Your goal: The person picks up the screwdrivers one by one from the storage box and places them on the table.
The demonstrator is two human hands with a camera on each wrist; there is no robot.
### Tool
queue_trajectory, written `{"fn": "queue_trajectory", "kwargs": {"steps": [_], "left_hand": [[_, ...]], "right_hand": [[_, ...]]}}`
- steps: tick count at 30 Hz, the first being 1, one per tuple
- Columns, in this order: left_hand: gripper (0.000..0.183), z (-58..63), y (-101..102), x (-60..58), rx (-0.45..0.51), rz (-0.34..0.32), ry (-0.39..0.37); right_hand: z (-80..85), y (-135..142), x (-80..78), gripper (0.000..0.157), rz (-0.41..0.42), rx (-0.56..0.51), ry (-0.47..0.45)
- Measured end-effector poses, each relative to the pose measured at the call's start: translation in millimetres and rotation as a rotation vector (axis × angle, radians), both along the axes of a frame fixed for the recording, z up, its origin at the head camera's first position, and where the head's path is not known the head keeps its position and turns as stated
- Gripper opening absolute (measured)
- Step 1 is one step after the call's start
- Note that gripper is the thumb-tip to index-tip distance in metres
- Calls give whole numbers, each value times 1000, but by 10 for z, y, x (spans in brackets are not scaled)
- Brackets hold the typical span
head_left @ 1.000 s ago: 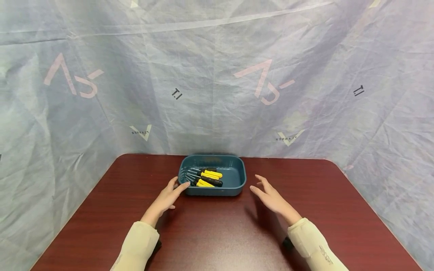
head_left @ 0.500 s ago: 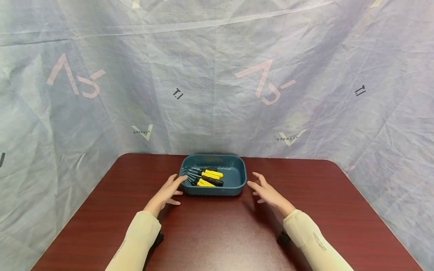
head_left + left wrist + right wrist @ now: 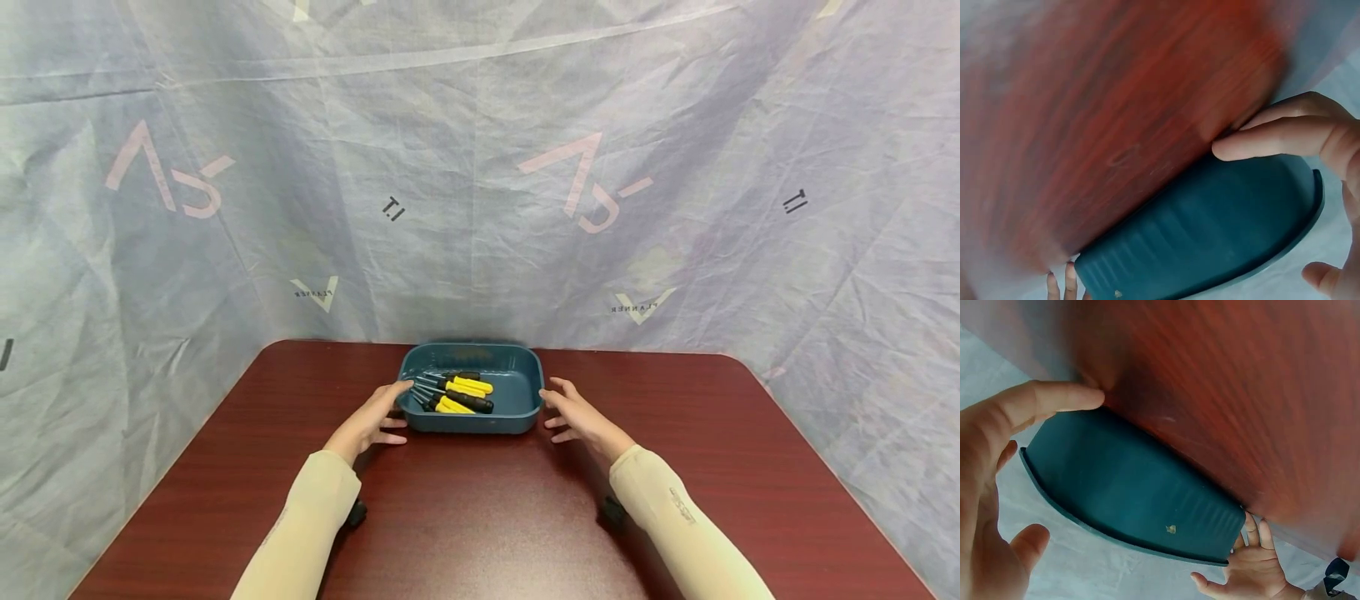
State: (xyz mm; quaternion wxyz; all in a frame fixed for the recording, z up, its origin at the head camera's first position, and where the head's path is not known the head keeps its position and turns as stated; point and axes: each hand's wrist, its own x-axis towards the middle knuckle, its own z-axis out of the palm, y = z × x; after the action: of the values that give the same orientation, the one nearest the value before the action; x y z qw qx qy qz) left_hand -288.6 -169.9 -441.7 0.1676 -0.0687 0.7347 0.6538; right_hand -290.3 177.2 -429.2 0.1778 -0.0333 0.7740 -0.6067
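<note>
A dark teal plastic bin [image 3: 472, 424] stands at the far side of the table. Several screwdrivers [image 3: 468, 402] with yellow or black handles lie in its left half, shafts pointing left. My left hand [image 3: 367, 423] is at the bin's left end, thumb over the rim and other fingers spread lower down. At the opposite end is my right hand [image 3: 585, 421], its thumb tip right at the rim. The left wrist view has extended left fingers [image 3: 1272, 139] by the bin's base, the thumb apart from the rim. Right fingers [image 3: 1054, 399] reach along the base in the right wrist view.
The reddish-brown table [image 3: 480, 508] has rounded far corners. Behind it hangs a wrinkled grey sheet [image 3: 480, 250] with printed letters, close to the bin's back. Black wrist-worn devices [image 3: 613, 510] sit under both pale sleeves [image 3: 307, 508].
Both hands have closed in on the bin: the right moved left to its end, the left rose slightly along its side. The bin and screwdrivers stay in place.
</note>
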Motion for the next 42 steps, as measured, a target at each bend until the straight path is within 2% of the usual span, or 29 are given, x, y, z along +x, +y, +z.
{"fn": "queue_trajectory", "kwargs": {"steps": [6,13,19,25,35,42], "left_hand": [[89,-1,-13,-64,4,2,-32],[77,-24,-4,-129,-6,-28,7],[71,-55,25,-219,29,17,0],[63,-85,36,-291,21,26,7],[70,-71,10,-315,16,21,-9],[71,-65,14,-320,11,-11,1]], "right_hand": [[-25,-33,-89,66,-11,-24,-53],[-27,-99,-177,70,2,-63,-92],[-47,-132,-221,72,5,-90,-110],[-69,-145,-274,68,4,-130,-143],[-102,-145,-329,61,-21,-165,-133],[-129,-131,-352,65,-27,-164,-127]]}}
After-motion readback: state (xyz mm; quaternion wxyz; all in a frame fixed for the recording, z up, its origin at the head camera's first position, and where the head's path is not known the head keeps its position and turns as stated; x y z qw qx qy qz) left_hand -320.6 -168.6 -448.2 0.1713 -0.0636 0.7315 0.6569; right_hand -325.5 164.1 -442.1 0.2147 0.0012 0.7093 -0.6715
